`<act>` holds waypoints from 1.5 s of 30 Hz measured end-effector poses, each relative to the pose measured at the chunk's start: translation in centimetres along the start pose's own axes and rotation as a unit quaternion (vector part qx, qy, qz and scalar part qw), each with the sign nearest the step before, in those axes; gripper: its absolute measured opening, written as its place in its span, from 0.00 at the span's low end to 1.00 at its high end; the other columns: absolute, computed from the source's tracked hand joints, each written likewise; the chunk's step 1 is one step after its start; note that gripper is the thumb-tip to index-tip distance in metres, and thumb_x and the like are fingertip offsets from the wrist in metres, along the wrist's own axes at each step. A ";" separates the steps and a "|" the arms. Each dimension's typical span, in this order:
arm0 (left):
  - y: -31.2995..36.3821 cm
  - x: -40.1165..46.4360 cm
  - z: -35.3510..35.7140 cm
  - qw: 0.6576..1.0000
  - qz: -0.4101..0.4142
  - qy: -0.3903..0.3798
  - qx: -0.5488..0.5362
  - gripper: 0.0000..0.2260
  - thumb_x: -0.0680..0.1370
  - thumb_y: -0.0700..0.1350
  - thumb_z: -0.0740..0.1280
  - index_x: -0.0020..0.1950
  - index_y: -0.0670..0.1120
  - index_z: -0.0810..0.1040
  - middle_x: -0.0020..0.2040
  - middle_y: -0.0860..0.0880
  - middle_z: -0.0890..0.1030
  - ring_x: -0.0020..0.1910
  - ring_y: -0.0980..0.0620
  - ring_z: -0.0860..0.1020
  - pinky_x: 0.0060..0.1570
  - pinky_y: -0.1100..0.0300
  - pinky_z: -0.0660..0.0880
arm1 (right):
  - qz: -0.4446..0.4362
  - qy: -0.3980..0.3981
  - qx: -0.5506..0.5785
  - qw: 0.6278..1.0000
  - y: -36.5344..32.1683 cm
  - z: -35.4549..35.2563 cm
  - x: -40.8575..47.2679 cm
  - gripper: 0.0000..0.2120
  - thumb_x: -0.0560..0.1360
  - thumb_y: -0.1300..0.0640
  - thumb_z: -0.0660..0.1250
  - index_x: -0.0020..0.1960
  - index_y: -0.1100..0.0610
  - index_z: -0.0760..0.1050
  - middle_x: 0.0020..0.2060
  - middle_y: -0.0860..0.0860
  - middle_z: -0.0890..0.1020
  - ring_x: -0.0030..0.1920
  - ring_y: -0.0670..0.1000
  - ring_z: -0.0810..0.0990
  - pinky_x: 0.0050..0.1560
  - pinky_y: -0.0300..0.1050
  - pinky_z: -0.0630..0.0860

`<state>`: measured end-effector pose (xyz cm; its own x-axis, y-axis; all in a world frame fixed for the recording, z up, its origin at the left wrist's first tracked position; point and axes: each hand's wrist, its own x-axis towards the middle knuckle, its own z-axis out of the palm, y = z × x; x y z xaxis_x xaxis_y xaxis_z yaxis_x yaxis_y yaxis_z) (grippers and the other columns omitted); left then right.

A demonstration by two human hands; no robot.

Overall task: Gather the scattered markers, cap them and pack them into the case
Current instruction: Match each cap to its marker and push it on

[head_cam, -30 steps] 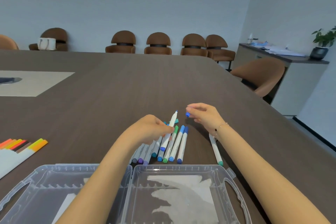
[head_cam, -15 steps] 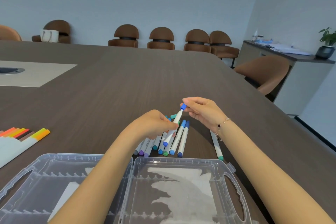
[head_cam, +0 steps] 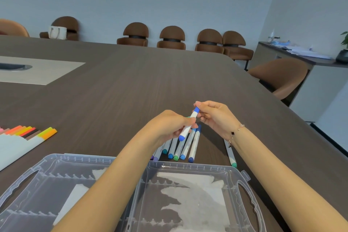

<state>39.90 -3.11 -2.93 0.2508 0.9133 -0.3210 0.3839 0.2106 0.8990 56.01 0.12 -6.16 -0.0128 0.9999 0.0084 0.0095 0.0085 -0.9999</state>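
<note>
Two hands on one blue marker, your left hand gripping its middle, your right hand pinching its cap at 1 o'clock, clear case at 6 o'clock.

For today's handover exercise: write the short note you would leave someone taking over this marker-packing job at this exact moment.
Left hand: grips the blue marker by its barrel.
Right hand: pinches the blue cap on the marker's far end.
Row of capped markers lies on the table beyond the open clear case; one green-tipped marker lies apart under the right wrist. Warm-coloured markers lie far left.
Done: cool colours gathered; the cap looks seated.
Left: no markers visible in the case; pack everything, then close it.
</note>
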 end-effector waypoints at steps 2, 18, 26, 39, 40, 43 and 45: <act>0.0 0.0 0.0 0.999 -0.001 0.016 0.031 0.12 0.77 0.52 0.66 0.45 0.44 0.82 0.44 0.47 0.80 0.42 0.53 0.75 0.40 0.63 0.72 | 0.002 -0.003 -0.005 1.000 0.1 0.2 -0.1 0.10 0.76 0.57 0.66 0.50 0.64 0.80 0.35 0.53 0.79 0.36 0.46 0.76 0.41 0.37 0.76; 0.2 0.5 -2.2 0.985 0.073 0.049 0.148 0.12 0.81 0.50 0.59 0.54 0.47 0.80 0.46 0.53 0.80 0.35 0.56 0.73 0.34 0.68 0.71 | 0.051 -0.022 -0.357 0.932 -0.7 -4.9 0.3 0.13 0.75 0.45 0.65 0.49 0.53 0.82 0.45 0.48 0.82 0.41 0.47 0.76 0.44 0.38 0.73; 0.0 0.6 -3.5 0.984 0.063 0.060 0.157 0.11 0.82 0.49 0.58 0.55 0.48 0.79 0.40 0.55 0.78 0.37 0.57 0.73 0.34 0.69 0.71 | 0.271 -0.152 -0.609 0.730 -2.7 -5.5 -0.9 0.22 0.75 0.39 0.62 0.33 0.56 0.74 0.27 0.49 0.73 0.27 0.47 0.68 0.31 0.38 0.67; -0.1 0.1 -1.6 0.986 0.061 -0.036 0.149 0.17 0.78 0.55 0.63 0.52 0.43 0.82 0.34 0.51 0.77 0.32 0.57 0.70 0.35 0.68 0.71 | 0.037 -0.102 -0.331 0.937 -4.3 -0.4 -1.1 0.20 0.79 0.46 0.57 0.35 0.57 0.74 0.20 0.43 0.71 0.23 0.43 0.66 0.30 0.34 0.67; 0.0 0.0 -1.6 0.987 0.062 -0.033 0.147 0.16 0.78 0.53 0.64 0.52 0.42 0.82 0.32 0.51 0.75 0.31 0.57 0.69 0.33 0.68 0.70 | 0.012 -0.089 -0.323 0.942 -4.2 0.1 -1.1 0.20 0.79 0.45 0.58 0.35 0.57 0.74 0.20 0.43 0.71 0.23 0.43 0.66 0.30 0.34 0.67; 0.0 0.1 -2.2 0.990 0.064 -0.026 0.126 0.12 0.78 0.50 0.65 0.52 0.44 0.83 0.31 0.51 0.74 0.28 0.57 0.68 0.30 0.69 0.69 | -0.026 -0.071 -0.294 0.953 -4.1 0.6 -0.6 0.20 0.78 0.44 0.58 0.39 0.58 0.77 0.25 0.44 0.75 0.25 0.43 0.69 0.31 0.32 0.69; 0.1 0.0 -3.2 0.992 0.057 -0.025 0.107 0.11 0.78 0.49 0.65 0.51 0.43 0.83 0.30 0.51 0.74 0.27 0.58 0.68 0.29 0.69 0.69 | -0.056 -0.060 -0.293 0.953 -3.6 0.2 0.2 0.19 0.79 0.45 0.56 0.44 0.56 0.79 0.32 0.44 0.80 0.30 0.42 0.75 0.35 0.33 0.72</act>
<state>37.13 -1.98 -1.86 0.3457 0.9072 -0.2397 0.5294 0.0224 0.8481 55.74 0.30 -2.56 -0.1611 0.9839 0.0778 0.5568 0.1557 -0.8159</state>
